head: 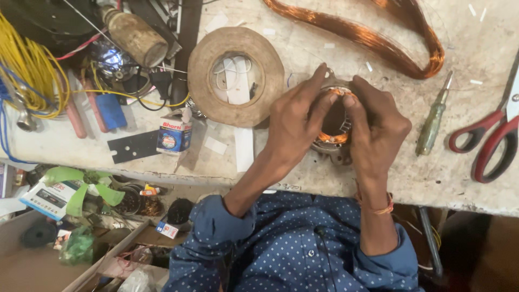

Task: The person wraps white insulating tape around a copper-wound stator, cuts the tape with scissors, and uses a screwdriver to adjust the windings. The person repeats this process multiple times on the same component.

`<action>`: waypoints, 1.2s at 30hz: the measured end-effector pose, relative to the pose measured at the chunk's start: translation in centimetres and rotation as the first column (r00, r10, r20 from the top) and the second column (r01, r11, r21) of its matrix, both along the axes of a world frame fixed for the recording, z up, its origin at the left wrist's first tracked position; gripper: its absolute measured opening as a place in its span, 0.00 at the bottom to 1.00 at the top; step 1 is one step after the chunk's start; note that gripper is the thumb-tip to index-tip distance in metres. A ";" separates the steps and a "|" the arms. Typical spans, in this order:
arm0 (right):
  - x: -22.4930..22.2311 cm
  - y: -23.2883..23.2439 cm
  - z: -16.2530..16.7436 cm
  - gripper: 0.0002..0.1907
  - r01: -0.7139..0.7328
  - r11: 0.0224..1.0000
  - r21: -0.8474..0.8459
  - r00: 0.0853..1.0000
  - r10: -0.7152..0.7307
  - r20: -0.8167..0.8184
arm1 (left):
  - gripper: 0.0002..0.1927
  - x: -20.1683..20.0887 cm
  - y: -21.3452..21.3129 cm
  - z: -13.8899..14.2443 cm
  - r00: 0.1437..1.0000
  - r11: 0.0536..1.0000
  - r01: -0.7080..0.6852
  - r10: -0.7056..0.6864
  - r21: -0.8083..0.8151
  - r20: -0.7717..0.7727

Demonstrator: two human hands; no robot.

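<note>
Here both hands (294, 121) (378, 127) clasp the stator (334, 121) — near the bench edge (324, 189).

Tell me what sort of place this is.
Probably a motor-rewinding repair bench: both hands, left hand and right hand, work on a motor stator, with a copper wire coil, screwdriver and tape roll nearby.

small blue-white box (174, 136) on bench, white carton (47, 199) below

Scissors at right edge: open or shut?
Open. The red-handled scissors lie flat on the bench, the two handle loops spread apart; blade tips run out of frame.
</note>
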State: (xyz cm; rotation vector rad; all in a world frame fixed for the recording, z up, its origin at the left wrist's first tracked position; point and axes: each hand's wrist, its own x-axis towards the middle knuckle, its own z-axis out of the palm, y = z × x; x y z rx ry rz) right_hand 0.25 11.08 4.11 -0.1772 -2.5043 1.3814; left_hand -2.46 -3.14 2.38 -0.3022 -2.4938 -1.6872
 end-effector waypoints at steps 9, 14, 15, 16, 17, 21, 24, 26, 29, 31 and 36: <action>0.3 0.6 0.1 0.13 -0.093 0.991 -0.095 0.994 0.088 -0.064 | 0.22 -0.4 -0.1 0.3 1.000 1.000 -0.002 0.002 0.018 0.025; 1.3 1.3 0.1 0.17 -0.078 0.980 -0.185 0.996 0.068 -0.062 | 0.15 1.0 -2.0 1.7 0.979 0.979 -0.170 0.155 -0.115 -0.130; 1.4 1.3 0.1 0.17 -0.069 0.979 -0.192 0.997 0.061 -0.048 | 0.13 1.4 -2.1 2.1 0.970 0.961 -0.209 0.182 -0.179 -0.158; 1.5 1.3 0.0 0.17 -0.062 0.978 -0.198 0.998 0.055 -0.038 | 0.13 1.8 -2.0 2.5 0.971 0.951 -0.210 0.175 -0.225 -0.163; 1.5 1.3 -0.1 0.17 -0.058 0.977 -0.205 0.998 0.052 -0.034 | 0.13 2.3 -1.8 2.9 0.971 0.938 -0.212 0.171 -0.274 -0.164; 1.5 1.2 -0.3 0.17 -0.050 0.968 -0.245 0.999 0.049 -0.013 | 0.11 2.6 -1.3 4.2 0.983 0.917 -0.169 0.128 -0.362 -0.134; 1.4 1.3 -0.3 0.16 -0.065 0.970 -0.235 0.998 0.058 -0.037 | 0.10 2.4 -1.1 4.7 0.986 0.915 -0.146 0.104 -0.377 -0.130; 1.3 1.4 -0.3 0.15 -0.060 0.968 -0.244 0.998 0.053 -0.036 | 0.09 2.3 -0.8 5.0 0.989 0.916 -0.134 0.099 -0.378 -0.110; 1.4 1.4 -0.3 0.15 -0.040 0.960 -0.276 0.999 0.039 -0.008 | 0.09 2.4 -0.7 5.2 0.991 0.918 -0.128 0.104 -0.375 -0.084; 1.4 1.4 -0.4 0.15 -0.038 0.968 -0.249 0.999 0.038 -0.005 | 0.11 2.3 -0.7 5.1 0.991 0.929 -0.132 0.110 -0.346 -0.081; 1.4 1.7 -0.2 0.14 -0.058 0.964 -0.258 0.998 0.059 -0.002 | 0.08 1.4 -0.9 4.4 0.992 0.966 -0.121 0.126 -0.228 0.005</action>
